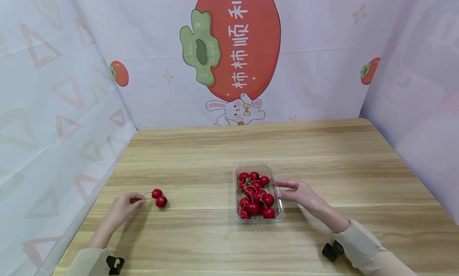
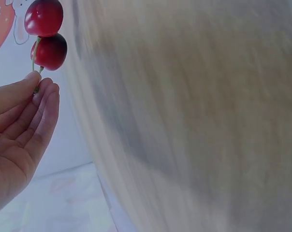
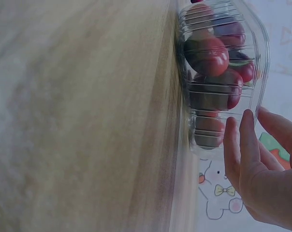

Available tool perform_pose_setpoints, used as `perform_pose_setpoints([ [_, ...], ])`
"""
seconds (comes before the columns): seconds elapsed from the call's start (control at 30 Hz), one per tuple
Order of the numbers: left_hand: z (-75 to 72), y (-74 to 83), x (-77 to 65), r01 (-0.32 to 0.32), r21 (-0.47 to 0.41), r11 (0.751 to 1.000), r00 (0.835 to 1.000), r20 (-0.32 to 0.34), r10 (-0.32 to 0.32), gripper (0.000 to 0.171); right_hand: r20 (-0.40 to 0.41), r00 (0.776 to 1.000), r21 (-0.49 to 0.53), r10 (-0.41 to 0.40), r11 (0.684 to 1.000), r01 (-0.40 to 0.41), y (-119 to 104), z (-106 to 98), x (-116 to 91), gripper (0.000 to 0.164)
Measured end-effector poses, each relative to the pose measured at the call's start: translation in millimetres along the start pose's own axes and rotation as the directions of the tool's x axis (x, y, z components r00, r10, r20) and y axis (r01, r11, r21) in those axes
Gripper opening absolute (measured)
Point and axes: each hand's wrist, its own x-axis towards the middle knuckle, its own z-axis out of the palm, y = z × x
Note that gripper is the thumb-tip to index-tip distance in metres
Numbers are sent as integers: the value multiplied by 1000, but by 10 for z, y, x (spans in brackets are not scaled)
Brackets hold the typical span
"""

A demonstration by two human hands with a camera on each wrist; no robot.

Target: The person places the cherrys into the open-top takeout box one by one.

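Two red cherries (image 1: 161, 202) hang by their thin green stems from my left hand (image 1: 124, 209). In the left wrist view the thumb and fingertips pinch the stems, and the cherries (image 2: 50, 50) point away from the fingers. A clear plastic box (image 1: 258, 220) stands near the middle of the table, holding several red cherries (image 1: 254, 208) with stems. My right hand (image 1: 300, 193) is at the box's right side, its fairly straight fingertips right at the wall. The right wrist view has those fingers (image 3: 249, 140) beside the ribbed wall, close under the rim.
The wood-grain table (image 1: 193, 156) carries the box and lies under both hands. Behind it hangs a pale printed cloth (image 1: 315, 81) with a large persimmon and a rabbit. More cloth (image 1: 53, 108) closes in the left and right sides. Black wrist mounts (image 1: 115, 264) sit on both sleeves.
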Motion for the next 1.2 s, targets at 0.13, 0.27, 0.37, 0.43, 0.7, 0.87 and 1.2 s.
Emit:
perform_pose_setpoints([
  [0.13,4,72,28,-17,-18,1000,1000,1,17,10,5,1000,0,2,1000,-2,-10,1,-5,55],
  [0.27,7,152,71,-35,-40,999,999,4,35,11,4,1000,-4,8,1000,-8,-13,-3,-10,55],
  [0.37,14,206,105,-53,-55,997,999,0,53,10,4,1000,-6,8,1000,-8,-12,-3,-11,55],
  [0.43,28,225,131,-68,-66,996,998,-7,68,9,6,1000,-7,8,1000,-8,-12,-3,-10,54],
  [0.7,112,319,225,-186,-131,974,982,-63,179,12,2,1000,-15,8,1000,-8,-8,-5,-6,53],
  [0.87,137,428,296,-156,-118,981,988,-36,153,9,-1,1000,-23,5,1000,-5,-6,-8,-5,53],
  [1.2,192,648,438,-184,-112,977,983,-7,184,9,0,1000,-22,4,1000,-4,0,-11,2,53],
])
